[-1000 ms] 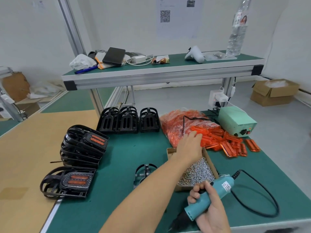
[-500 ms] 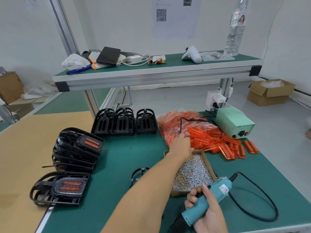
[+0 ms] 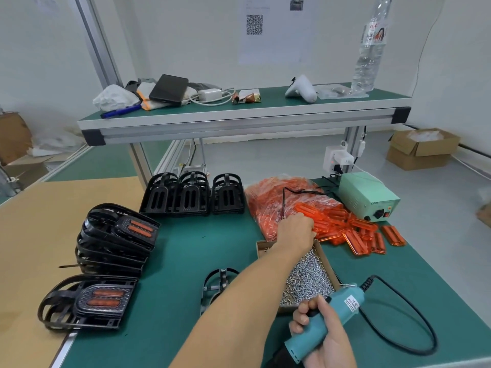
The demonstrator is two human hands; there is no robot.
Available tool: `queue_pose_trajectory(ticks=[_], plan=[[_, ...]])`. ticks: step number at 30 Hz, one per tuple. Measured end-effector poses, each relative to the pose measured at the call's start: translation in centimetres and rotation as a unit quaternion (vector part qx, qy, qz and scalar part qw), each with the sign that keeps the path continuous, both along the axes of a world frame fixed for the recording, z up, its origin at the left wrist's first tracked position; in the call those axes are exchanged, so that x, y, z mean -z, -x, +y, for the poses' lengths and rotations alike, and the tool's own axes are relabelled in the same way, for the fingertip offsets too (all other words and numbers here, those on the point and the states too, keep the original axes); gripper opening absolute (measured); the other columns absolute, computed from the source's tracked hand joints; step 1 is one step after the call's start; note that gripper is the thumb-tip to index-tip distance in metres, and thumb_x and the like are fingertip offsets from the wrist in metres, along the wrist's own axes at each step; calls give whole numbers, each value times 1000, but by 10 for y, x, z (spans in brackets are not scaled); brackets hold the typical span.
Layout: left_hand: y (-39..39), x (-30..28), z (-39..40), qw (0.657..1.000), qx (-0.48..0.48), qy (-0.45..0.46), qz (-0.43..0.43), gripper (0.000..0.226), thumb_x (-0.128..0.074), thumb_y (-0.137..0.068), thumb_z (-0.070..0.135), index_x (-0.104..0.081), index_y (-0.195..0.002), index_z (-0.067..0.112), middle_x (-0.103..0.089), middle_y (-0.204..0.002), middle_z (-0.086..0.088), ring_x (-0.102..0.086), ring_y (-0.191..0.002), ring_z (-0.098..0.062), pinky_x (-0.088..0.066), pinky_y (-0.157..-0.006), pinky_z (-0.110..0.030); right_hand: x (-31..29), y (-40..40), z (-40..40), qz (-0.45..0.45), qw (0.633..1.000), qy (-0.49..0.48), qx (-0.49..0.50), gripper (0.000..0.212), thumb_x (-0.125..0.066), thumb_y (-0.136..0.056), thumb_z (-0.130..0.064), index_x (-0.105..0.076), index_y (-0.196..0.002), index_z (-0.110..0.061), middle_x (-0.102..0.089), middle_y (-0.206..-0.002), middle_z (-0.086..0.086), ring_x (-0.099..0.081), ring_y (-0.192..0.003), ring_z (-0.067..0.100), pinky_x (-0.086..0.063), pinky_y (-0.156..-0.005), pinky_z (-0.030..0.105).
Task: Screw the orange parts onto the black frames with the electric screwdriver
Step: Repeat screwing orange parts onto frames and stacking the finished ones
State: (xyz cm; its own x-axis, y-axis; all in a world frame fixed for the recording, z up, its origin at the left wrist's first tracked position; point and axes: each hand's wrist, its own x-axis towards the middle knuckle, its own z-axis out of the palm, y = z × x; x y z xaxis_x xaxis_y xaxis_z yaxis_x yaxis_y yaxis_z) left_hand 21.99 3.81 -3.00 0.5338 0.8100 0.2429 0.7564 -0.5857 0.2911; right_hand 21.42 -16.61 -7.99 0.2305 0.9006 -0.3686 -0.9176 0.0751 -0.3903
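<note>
Teal screwdriver [image 3: 325,324], translucent orange parts [image 3: 353,232], black slotted frames [image 3: 191,195], silver screws [image 3: 305,280], green desk [image 3: 186,248].

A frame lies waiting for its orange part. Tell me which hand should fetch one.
Left. The left hand already reaches the orange parts; the right hand grips the electric screwdriver.

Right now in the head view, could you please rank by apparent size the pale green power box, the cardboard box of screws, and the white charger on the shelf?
1. Cardboard box of screws, partly hidden by the arm.
2. Pale green power box; farther away, so its place against the first is unsure.
3. White charger, clearly smallest, though farthest.
</note>
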Motion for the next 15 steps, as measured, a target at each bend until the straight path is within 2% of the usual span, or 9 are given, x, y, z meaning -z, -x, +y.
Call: queue_pose_trajectory(ticks=[3,5,8,11,13,15], plan=[[3,-3,-1,992,0,85,-93,15,-63,-100,29,-71,-102,18,-70,-104,-1,-65,-96,-24,-55,-85,-43,0,0,-1,1,1000,-6,-1,25,-66,-86,-25,-62,-68,-9,-56,-69,12,-49,-49,16,-44,-41,28],[11,-11,0,973,1,144,-179,13,-62,-102,28,-70,-106,19,-70,-102,2,-66,-94,-17,-57,-87,-41,0,-1,-2,1,1000,-11,-3,23,-66,-85,-24,-63,-68,-9,-56,-70,12,-49,-50,16,-45,-41,28],[37,-32,-2,916,-21,238,-323,17,-62,-102,26,-66,-117,21,-70,-107,7,-68,-95,-7,-57,-82,-26,-2,-1,-4,0,1000,-27,-9,21,-66,-85,-23,-64,-70,-9,-57,-71,12,-51,-52,16,-46,-43,28],[82,-49,-17,844,-25,311,-436,18,-66,-100,21,-67,-118,20,-74,-109,2,-71,-98,-12,-60,-81,-24,-2,-1,-7,1,999,-39,-17,22,-65,-88,-23,-66,-70,-10,-58,-73,11,-52,-54,15,-48,-46,28],[118,-51,-35,840,-27,298,-452,14,-69,-97,17,-68,-112,18,-76,-103,-2,-72,-92,-15,-61,-82,-31,-3,-2,-8,0,999,-43,-24,23,-65,-89,-24,-67,-71,-11,-58,-74,9,-52,-56,14,-48,-47,27],[156,-45,-60,864,-32,252,-435,11,-73,-93,17,-68,-101,23,-76,-94,-1,-70,-86,-12,-58,-83,-32,-4,-2,-9,-7,999,-41,-25,22,-64,-90,-24,-67,-72,-11,-58,-75,8,-52,-56,13,-48,-48,26]])
